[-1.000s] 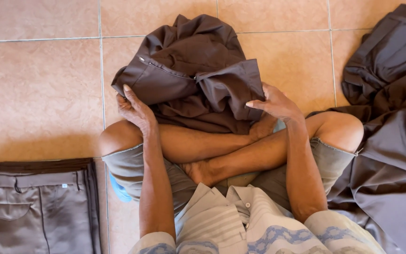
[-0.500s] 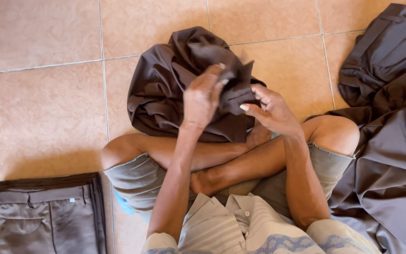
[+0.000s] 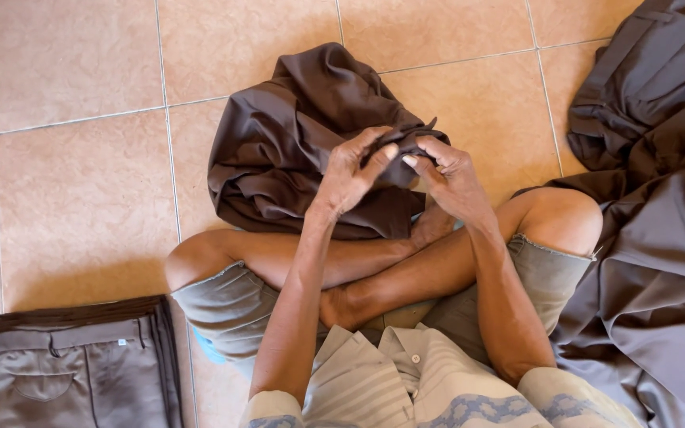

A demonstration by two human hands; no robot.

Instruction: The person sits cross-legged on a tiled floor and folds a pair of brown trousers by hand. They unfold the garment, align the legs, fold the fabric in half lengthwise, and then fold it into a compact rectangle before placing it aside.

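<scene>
A crumpled dark brown garment (image 3: 295, 143) lies on the tiled floor in front of my crossed legs. My left hand (image 3: 350, 170) and my right hand (image 3: 449, 178) meet above its right side, both pinching an edge of the brown cloth between fingers and thumbs. The gripped edge is lifted slightly off the heap. My forearms rise from the bottom of the view over my knees.
A folded stack of grey-brown trousers (image 3: 81, 364) lies at the lower left. A pile of loose grey-brown garments (image 3: 660, 206) spreads along the right side. Tan floor tiles (image 3: 65, 182) surround the heap.
My left hand moved from the garment's left side to the middle, beside my right hand. Both hands now pinch the same edge of cloth. The view shifted slightly downward.
</scene>
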